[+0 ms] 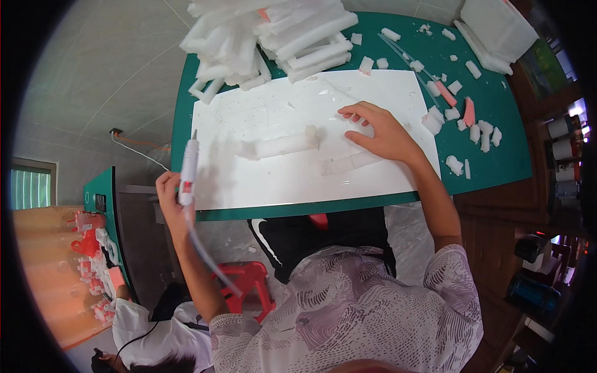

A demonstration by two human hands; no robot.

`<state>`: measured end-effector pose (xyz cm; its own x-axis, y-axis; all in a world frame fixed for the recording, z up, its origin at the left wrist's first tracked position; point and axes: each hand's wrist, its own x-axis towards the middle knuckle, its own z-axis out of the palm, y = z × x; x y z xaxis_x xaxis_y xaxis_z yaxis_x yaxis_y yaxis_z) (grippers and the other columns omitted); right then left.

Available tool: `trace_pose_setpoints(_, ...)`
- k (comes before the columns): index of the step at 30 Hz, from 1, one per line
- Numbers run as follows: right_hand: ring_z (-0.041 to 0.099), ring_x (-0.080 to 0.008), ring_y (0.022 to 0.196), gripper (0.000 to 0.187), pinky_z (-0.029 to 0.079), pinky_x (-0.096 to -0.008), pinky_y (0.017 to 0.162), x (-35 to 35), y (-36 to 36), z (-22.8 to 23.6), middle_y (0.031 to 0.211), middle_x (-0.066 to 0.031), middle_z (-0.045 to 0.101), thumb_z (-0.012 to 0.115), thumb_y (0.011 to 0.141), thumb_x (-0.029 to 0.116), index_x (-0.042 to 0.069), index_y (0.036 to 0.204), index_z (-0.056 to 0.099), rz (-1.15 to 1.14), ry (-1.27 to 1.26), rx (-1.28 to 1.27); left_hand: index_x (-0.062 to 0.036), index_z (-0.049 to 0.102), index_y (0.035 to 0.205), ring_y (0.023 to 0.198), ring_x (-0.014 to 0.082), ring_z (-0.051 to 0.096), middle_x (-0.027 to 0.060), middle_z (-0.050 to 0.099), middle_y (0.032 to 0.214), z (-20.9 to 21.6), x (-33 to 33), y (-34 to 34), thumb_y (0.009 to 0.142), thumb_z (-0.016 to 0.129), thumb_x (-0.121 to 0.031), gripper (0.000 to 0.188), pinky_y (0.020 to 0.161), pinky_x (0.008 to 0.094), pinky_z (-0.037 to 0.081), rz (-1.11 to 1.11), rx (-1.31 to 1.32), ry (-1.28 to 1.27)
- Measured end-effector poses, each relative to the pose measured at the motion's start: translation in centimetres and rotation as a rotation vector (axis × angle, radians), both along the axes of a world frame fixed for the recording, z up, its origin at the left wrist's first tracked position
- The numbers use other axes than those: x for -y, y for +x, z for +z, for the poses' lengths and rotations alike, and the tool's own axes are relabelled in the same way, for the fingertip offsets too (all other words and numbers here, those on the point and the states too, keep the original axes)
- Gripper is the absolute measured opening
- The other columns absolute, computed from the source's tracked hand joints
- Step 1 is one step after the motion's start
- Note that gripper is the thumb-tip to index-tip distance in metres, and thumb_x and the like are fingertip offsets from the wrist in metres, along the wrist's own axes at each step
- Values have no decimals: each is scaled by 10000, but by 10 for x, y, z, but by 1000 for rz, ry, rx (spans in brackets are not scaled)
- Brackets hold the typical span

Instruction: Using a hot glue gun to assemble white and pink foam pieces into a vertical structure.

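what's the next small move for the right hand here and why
Probably move the right hand onto the foam strip at its left to steady it: that hand looks empty, thumb spread from the fingers, while the strip lies on the white board with nothing holding it and the left hand grips the glue gun.

At the worktop's [510,155] far left corner, the stack of foam strips [305,40] is cut off by the top edge. Specks [291,106] on the white board [273,186] are too small to identify. The glue gun [189,166] partly hides the left hand [171,194].
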<state>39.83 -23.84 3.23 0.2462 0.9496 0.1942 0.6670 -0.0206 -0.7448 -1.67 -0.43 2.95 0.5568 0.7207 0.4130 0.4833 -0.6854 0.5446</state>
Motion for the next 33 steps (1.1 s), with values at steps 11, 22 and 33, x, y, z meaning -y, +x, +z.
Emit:
trace_pose_setpoints(11, 569, -272, 1128, 473, 465, -356, 983, -35, -40, -18, 1167, -103, 622, 805, 828, 284, 72, 1228, 665, 67, 57, 161, 87, 611, 1031, 603, 206, 641, 159, 675, 873, 44, 26, 66, 981, 593, -245, 337, 528, 306, 532, -322, 225, -842)
trace_pose_setpoints(22, 608, -251, 977, 377, 492, -353, 855, -37, -41, -34, 991, -82, 644, 796, 832, 284, 41, 1111, 720, -7, 174, 74, 48, 562, 751, 497, 144, 642, 120, 650, 677, 50, 61, 129, 949, 716, -290, 421, 433, 261, 482, -112, -35, -685)
trace_pose_setpoints(33, 586, -243, 954, 373, 494, -348, 830, -36, -40, -34, 973, -82, 634, 806, 825, 264, 37, 1110, 728, 3, 175, 105, 70, 575, 757, 463, 147, 631, 117, 623, 630, 38, 69, 138, 961, 687, -315, 450, 411, 262, 475, -76, -22, -747)
